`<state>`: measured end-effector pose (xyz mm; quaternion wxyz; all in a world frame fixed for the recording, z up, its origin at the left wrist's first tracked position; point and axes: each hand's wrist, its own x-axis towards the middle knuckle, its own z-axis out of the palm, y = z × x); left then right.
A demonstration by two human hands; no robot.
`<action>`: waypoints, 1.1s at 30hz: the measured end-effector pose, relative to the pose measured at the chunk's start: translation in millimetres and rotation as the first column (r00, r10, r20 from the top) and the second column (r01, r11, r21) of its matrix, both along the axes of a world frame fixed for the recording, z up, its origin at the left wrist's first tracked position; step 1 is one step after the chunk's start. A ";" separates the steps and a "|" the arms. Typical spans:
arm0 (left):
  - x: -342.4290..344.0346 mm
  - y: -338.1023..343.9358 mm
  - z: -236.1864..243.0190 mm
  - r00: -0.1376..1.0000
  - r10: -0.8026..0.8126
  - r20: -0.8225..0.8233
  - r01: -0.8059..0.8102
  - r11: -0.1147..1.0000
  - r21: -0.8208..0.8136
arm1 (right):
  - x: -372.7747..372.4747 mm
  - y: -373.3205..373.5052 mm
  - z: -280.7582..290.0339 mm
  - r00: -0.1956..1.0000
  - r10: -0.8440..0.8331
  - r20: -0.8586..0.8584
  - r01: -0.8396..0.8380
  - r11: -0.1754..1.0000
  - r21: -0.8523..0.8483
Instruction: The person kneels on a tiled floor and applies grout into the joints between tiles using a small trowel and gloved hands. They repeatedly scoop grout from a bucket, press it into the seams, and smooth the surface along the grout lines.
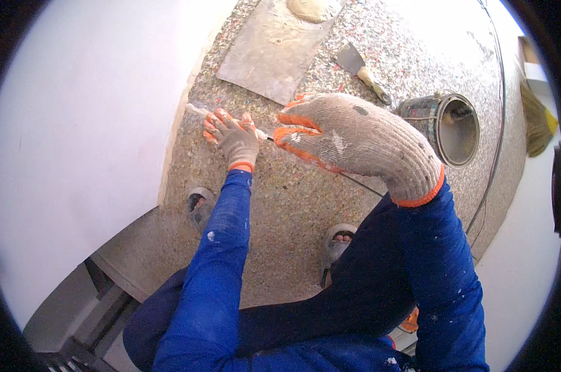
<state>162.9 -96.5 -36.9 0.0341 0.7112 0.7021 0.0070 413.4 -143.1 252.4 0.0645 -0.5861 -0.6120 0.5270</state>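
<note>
My left hand (pixel 234 139), in a knitted glove with orange fingers, reaches down beside the base of the white wall. Its fingers close over a pale, narrow thing (pixel 197 110) whose kind I cannot make out; it juts out on both sides of the glove, dark at the right end. My right hand (pixel 355 136), in a matching glove, is bent nearer the camera, its fingertips close to that dark end. A gap shows between thumb and fingers, but whatever they grip is hidden. White smears mark both gloves.
A grey board (pixel 256 62) bears a mound of beige paste (pixel 309 8). Right of it lie a putty knife (pixel 360 69) and a round paint can (pixel 445 127). A dark cable (pixel 500 80) crosses the speckled floor. A broom (pixel 538 121) is at far right; my sandalled feet (pixel 337 245) are below.
</note>
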 end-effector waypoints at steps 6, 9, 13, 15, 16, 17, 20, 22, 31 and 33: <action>41.6 -90.9 8.9 0.978 -0.114 0.173 0.141 0.979 -0.146 | -3.3 4.2 -12.3 0.999 0.039 -0.003 -0.038 0.979 0.199; 34.0 -86.0 8.5 0.956 -0.284 -0.075 0.266 0.945 -0.190 | -4.0 1.9 -12.0 1.000 0.023 -0.010 -0.021 0.986 0.166; 1.8 -1.4 2.9 0.995 -0.026 -0.096 0.023 0.999 -0.029 | -6.5 -2.4 -0.8 1.000 0.004 -0.003 -0.004 0.989 0.147; -13.0 29.5 2.8 0.989 0.100 -0.109 -0.113 0.986 -0.126 | -5.8 -1.3 6.3 0.998 0.037 0.050 -0.045 0.985 0.169; -16.7 39.4 1.9 0.978 0.154 -0.140 -0.173 0.976 -0.134 | -5.5 0.2 9.1 1.000 0.018 0.014 -0.020 0.987 0.159; -19.3 48.4 1.1 0.960 0.211 -0.183 -0.242 0.956 -0.165 | -4.9 1.6 11.5 1.000 -0.008 0.010 0.007 0.993 0.122; -27.0 72.1 0.1 0.929 0.328 -0.169 -0.356 0.918 -0.174 | -1.9 2.1 16.0 0.997 -0.076 0.013 0.076 0.994 -0.076; -26.9 77.1 1.0 0.928 0.363 -0.089 -0.372 0.917 -0.143 | -0.3 -0.2 16.6 0.997 -0.079 0.026 0.080 0.996 -0.047; 15.3 -48.0 8.4 0.988 -0.121 -0.092 0.102 0.978 -0.181 | -4.2 4.8 12.5 1.000 0.006 0.016 -0.008 0.996 0.094; -1.6 -21.7 1.9 0.995 -0.032 -0.092 0.032 0.999 0.006 | -4.5 3.5 12.5 1.000 -0.024 0.001 0.024 1.000 0.007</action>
